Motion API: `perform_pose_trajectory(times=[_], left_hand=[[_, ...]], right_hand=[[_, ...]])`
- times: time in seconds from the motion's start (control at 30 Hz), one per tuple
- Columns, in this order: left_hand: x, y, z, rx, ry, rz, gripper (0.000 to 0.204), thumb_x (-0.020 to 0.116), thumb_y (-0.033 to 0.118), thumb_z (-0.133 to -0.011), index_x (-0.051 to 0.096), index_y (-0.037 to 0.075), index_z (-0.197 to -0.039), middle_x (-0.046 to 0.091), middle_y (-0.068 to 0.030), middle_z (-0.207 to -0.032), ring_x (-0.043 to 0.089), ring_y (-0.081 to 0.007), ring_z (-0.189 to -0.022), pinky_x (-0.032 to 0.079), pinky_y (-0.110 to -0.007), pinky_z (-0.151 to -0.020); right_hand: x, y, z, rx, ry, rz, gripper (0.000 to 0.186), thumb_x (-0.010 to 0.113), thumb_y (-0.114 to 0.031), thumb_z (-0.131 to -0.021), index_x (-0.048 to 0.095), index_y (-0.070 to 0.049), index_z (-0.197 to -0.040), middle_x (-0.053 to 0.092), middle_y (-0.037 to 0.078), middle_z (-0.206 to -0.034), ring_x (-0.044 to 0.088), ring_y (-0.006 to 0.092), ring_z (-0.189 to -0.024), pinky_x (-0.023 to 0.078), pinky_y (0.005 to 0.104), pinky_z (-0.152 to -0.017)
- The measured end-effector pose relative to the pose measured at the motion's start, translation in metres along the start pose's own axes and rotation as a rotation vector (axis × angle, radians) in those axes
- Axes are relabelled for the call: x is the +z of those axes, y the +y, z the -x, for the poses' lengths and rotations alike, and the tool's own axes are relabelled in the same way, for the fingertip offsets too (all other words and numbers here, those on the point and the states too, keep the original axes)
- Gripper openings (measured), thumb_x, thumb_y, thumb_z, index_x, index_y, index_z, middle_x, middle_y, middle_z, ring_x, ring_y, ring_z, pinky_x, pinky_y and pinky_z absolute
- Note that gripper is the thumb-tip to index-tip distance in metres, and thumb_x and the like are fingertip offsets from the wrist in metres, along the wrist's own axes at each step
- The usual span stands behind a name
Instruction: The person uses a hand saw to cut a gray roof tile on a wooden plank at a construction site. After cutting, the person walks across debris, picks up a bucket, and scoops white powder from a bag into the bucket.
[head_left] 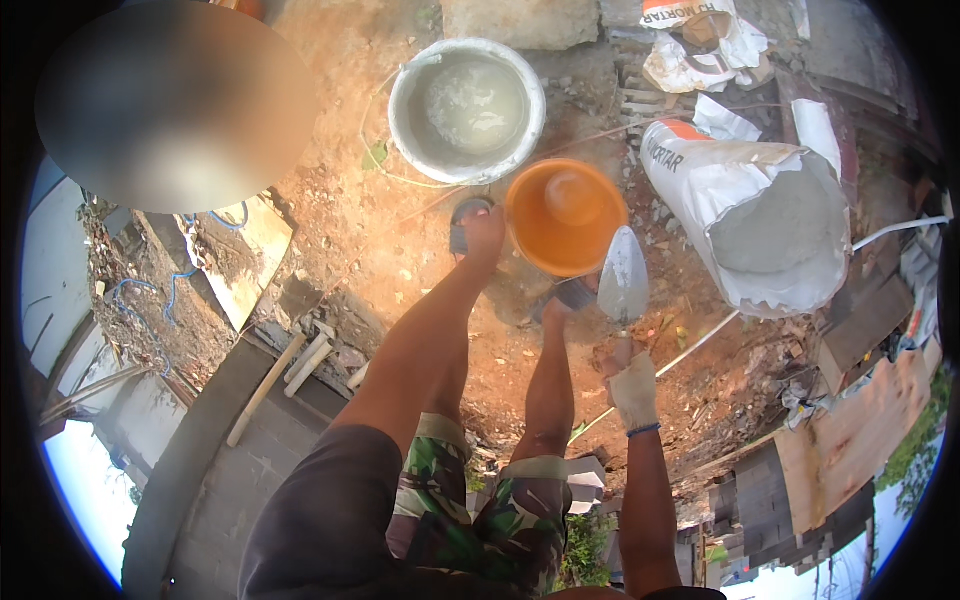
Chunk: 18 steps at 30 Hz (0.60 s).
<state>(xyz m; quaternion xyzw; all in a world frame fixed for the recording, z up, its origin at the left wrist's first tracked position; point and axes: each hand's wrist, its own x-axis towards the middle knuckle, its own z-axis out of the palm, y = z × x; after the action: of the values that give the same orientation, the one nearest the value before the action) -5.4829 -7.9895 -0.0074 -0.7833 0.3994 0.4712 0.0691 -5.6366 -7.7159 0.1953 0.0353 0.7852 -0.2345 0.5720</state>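
My bare left hand is at the left rim of an orange bucket, fingers curled against its edge. Some of those fingers are hidden. The bucket's inside looks smooth, with a pale round patch at the bottom. In a light work glove, my right hand grips a trowel by its handle. The trowel's grey-smeared blade points away from me, beside the bucket's right rim. Just beyond the orange bucket stands a larger pale bucket, coated with dried grey and holding cloudy grey liquid.
A torn-open white bag of grey powder lies at the right. Another torn bag is behind it. Sandalled feet straddle the orange bucket on reddish dirt. A white pipe crosses the ground. Wooden sticks rest at the left.
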Motion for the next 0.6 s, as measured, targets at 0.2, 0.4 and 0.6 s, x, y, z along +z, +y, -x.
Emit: perform_pose_trajectory(times=[0.2,0.4,0.6], left_hand=[[-0.087,0.004,-0.028,-0.069,0.122,0.685,0.089,0.068,0.046,-0.094,0.023,0.004,-0.158,0.050,-0.0216,-0.145,0.052,-0.0311,-0.130,0.043,-0.041,-0.107],[-0.111,0.019,-0.054,0.511,-0.027,0.477,0.054,0.058,0.030,-0.105,0.040,0.001,-0.146,0.053,-0.0159,-0.139,0.051,-0.0265,-0.130,0.043,-0.040,-0.106],[-0.096,0.005,-0.086,0.534,0.237,0.220,0.057,0.061,0.018,-0.097,0.039,-0.005,-0.144,0.048,-0.0236,-0.142,0.046,-0.0326,-0.135,0.038,-0.043,-0.113]], right_hand=[[0.013,-0.031,-0.062,-0.253,-0.098,-0.136,0.035,0.076,0.002,-0.083,0.059,-0.002,-0.113,0.063,0.002,-0.094,0.062,0.0140,-0.080,0.050,0.0286,-0.069],[0.051,-0.137,-0.187,-0.378,-0.154,-0.443,0.043,0.074,0.002,-0.083,0.061,0.000,-0.123,0.067,0.009,-0.110,0.063,0.0168,-0.100,0.051,0.0314,-0.081],[0.094,-0.246,-0.292,-0.597,-0.149,-0.067,0.051,0.074,-0.006,-0.082,0.059,0.002,-0.131,0.068,0.011,-0.110,0.063,0.0206,-0.101,0.052,0.0359,-0.084]])
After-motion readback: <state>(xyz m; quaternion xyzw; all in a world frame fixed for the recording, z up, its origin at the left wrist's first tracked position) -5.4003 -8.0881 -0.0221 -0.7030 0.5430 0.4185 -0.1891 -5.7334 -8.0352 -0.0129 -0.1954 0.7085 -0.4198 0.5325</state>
